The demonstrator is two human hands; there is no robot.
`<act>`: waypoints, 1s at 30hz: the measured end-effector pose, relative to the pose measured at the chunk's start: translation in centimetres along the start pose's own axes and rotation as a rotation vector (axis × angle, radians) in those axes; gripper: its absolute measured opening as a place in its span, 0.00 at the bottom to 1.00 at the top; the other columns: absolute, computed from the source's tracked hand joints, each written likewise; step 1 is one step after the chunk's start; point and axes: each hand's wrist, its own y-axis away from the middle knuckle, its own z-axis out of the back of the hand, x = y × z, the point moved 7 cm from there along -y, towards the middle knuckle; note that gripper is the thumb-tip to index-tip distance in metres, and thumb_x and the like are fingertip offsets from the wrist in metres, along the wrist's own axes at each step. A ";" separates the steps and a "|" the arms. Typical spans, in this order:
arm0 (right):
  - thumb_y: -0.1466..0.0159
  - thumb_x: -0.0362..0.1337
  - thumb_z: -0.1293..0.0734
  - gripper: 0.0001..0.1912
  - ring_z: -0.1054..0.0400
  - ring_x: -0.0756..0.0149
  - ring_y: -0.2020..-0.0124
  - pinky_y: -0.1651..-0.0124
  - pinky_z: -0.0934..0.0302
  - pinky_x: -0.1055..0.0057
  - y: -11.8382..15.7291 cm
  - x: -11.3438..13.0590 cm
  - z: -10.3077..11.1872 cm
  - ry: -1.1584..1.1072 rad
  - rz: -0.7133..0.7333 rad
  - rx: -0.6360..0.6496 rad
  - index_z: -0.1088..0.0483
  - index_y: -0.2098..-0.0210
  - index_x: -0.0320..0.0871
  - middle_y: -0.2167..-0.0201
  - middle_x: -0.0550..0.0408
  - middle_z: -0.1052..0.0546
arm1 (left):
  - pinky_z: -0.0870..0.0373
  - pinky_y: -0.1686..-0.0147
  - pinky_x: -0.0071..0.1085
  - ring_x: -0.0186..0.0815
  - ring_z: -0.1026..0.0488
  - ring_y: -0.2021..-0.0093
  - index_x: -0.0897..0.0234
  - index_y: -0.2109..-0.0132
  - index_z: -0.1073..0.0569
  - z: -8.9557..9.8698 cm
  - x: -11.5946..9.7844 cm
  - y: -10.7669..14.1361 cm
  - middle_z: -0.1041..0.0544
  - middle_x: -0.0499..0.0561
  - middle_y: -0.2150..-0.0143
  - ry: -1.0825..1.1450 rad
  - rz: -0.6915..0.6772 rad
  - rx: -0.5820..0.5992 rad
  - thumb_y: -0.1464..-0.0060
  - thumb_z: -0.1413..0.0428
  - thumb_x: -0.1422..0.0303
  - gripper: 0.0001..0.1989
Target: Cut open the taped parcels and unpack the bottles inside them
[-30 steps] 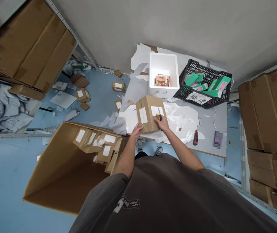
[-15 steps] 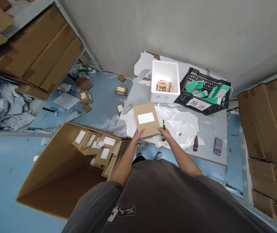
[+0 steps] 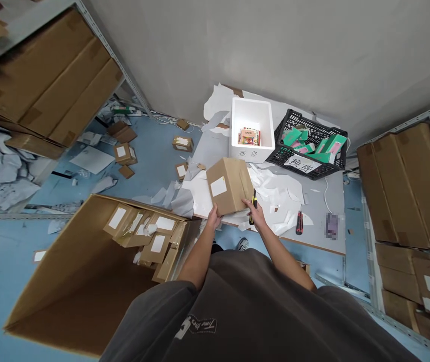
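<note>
A taped cardboard box (image 3: 236, 187) with a white label is held tilted over the near edge of the table. My left hand (image 3: 214, 218) is closed on its lower left corner. My right hand (image 3: 257, 213) grips a yellow and black utility knife (image 3: 254, 200) and also presses its fingers against the box's right side. Torn white paper (image 3: 281, 188) lies beneath and beside the box. Farther right on the table is a red and black utility knife (image 3: 299, 222), touched by neither hand.
A white foam box (image 3: 251, 153) with small packets and a black crate (image 3: 315, 173) with green cartons stand at the back. At left, a large open carton (image 3: 60, 271) contains several labelled boxes. Shelves of cartons flank both sides; small boxes (image 3: 125, 153) litter the floor.
The box has turned in my hands: its flat labelled face now points left and a taped side shows. My right hand keeps the utility knife. The view has shifted slightly.
</note>
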 end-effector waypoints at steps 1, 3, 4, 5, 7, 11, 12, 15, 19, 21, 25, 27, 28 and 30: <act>0.37 0.63 0.26 0.24 0.21 0.51 0.41 0.66 0.29 0.72 -0.2 -0.4 -0.7 -0.045 -0.027 0.018 0.25 0.56 0.50 0.51 0.48 0.13 | 0.18 0.42 0.47 0.49 0.17 0.38 0.61 0.33 0.25 0.6 0.5 0.2 0.16 0.65 0.38 -0.067 0.016 -0.061 0.31 0.46 0.36 0.36; 0.35 0.60 0.25 0.23 0.18 0.49 0.43 0.67 0.29 0.71 -0.7 -1.2 -2.1 -0.128 -0.106 0.073 0.27 0.57 0.50 0.52 0.47 0.13 | 0.18 0.43 0.48 0.52 0.17 0.39 0.61 0.34 0.25 2.2 0.9 0.5 0.16 0.64 0.40 -0.171 0.029 -0.150 0.31 0.43 0.41 0.33; 0.34 0.59 0.25 0.22 0.16 0.48 0.46 0.68 0.28 0.70 -0.9 -1.5 -2.9 -0.158 -0.150 0.114 0.28 0.57 0.49 0.52 0.45 0.12 | 0.19 0.41 0.50 0.53 0.18 0.37 0.61 0.33 0.25 3.3 0.6 0.6 0.17 0.65 0.39 -0.196 0.019 -0.186 0.32 0.41 0.44 0.32; 0.33 0.58 0.25 0.22 0.15 0.48 0.49 0.68 0.27 0.69 -1.0 -1.8 -3.6 -0.179 -0.190 0.163 0.28 0.57 0.48 0.52 0.44 0.12 | 0.22 0.37 0.50 0.54 0.21 0.34 0.61 0.31 0.27 4.5 -0.1 0.6 0.19 0.65 0.35 -0.205 0.000 -0.223 0.33 0.40 0.47 0.32; 0.32 0.57 0.24 0.21 0.13 0.49 0.55 0.68 0.24 0.67 -1.2 -2.2 -4.9 -0.191 -0.254 0.266 0.28 0.58 0.47 0.52 0.42 0.13 | 0.29 0.29 0.50 0.53 0.28 0.26 0.61 0.27 0.31 7.2 -2.8 0.4 0.26 0.66 0.27 -0.247 -0.090 -0.313 0.33 0.41 0.51 0.34; 0.32 0.56 0.22 0.23 0.15 0.54 0.68 0.68 0.21 0.64 -1.8 -2.4 -5.6 -0.133 -0.344 0.343 0.30 0.57 0.46 0.65 0.45 0.14 | 0.41 0.21 0.46 0.52 0.39 0.19 0.62 0.22 0.34 9.3 -13.2 -0.6 0.36 0.65 0.19 -0.595 -0.567 -0.298 0.34 0.40 0.51 0.40; 0.32 0.56 0.22 0.22 0.16 0.55 0.71 0.69 0.21 0.65 -2.2 -2.2 -5.5 -0.107 -0.354 0.333 0.31 0.57 0.47 0.68 0.48 0.15 | 0.45 0.19 0.48 0.56 0.45 0.16 0.63 0.21 0.36 8.7 -15.4 -1.0 0.40 0.65 0.17 -0.720 -0.653 -0.206 0.39 0.35 0.49 0.46; 0.30 0.52 0.25 0.21 0.18 0.57 0.75 0.73 0.23 0.67 -3.4 -1.1 -5.5 -0.016 -0.344 0.309 0.37 0.55 0.50 0.75 0.57 0.19 | 0.51 0.18 0.57 0.68 0.60 0.14 0.66 0.17 0.43 6.7 -18.6 -2.4 0.51 0.66 0.13 -1.108 -0.633 0.029 0.51 0.26 0.44 0.64; 0.26 0.46 0.31 0.14 0.21 0.60 0.77 0.74 0.25 0.69 -5.9 2.1 -7.5 0.129 -0.248 0.345 0.42 0.53 0.52 0.76 0.64 0.23 | 0.53 0.17 0.55 0.63 0.69 0.13 0.59 0.13 0.53 4.3 -18.7 -1.9 0.58 0.57 0.11 -1.403 -0.542 0.002 0.45 0.31 0.37 0.66; 0.24 0.44 0.33 0.09 0.21 0.61 0.75 0.71 0.26 0.70 -7.6 4.4 -9.2 0.286 -0.133 0.366 0.40 0.53 0.51 0.75 0.63 0.23 | 0.54 0.17 0.55 0.61 0.70 0.13 0.58 0.13 0.55 2.9 -17.8 -0.9 0.60 0.55 0.11 -1.422 -0.516 -0.066 0.42 0.35 0.34 0.65; 0.20 0.41 0.37 0.08 0.17 0.54 0.53 0.49 0.24 0.63 -10.6 8.8 -13.3 0.871 0.184 0.335 0.30 0.48 0.46 0.56 0.47 0.15 | 0.50 0.18 0.54 0.61 0.68 0.12 0.59 0.13 0.57 0.6 -16.4 0.4 0.63 0.55 0.11 -1.383 -0.452 -0.142 0.42 0.38 0.31 0.66; 0.19 0.41 0.39 0.14 0.20 0.49 0.42 0.41 0.28 0.59 -11.5 9.7 -15.1 1.131 0.252 0.339 0.29 0.41 0.42 0.44 0.39 0.16 | 0.49 0.18 0.55 0.61 0.68 0.12 0.58 0.13 0.56 0.2 -16.2 0.7 0.63 0.55 0.11 -1.377 -0.427 -0.142 0.44 0.38 0.31 0.67; 0.18 0.42 0.41 0.17 0.22 0.47 0.39 0.39 0.29 0.58 -11.7 9.8 -15.8 1.221 0.259 0.352 0.29 0.37 0.41 0.41 0.37 0.17 | 0.49 0.18 0.55 0.61 0.69 0.12 0.58 0.13 0.56 0.1 -16.2 0.7 0.63 0.55 0.11 -1.376 -0.419 -0.136 0.44 0.37 0.31 0.67; 0.17 0.44 0.43 0.21 0.22 0.46 0.38 0.37 0.30 0.56 -11.9 9.6 -16.7 1.339 0.261 0.382 0.31 0.33 0.39 0.38 0.34 0.19 | 0.49 0.18 0.56 0.60 0.69 0.12 0.57 0.13 0.56 0.2 -16.3 0.8 0.63 0.55 0.11 -1.375 -0.410 -0.121 0.45 0.38 0.30 0.67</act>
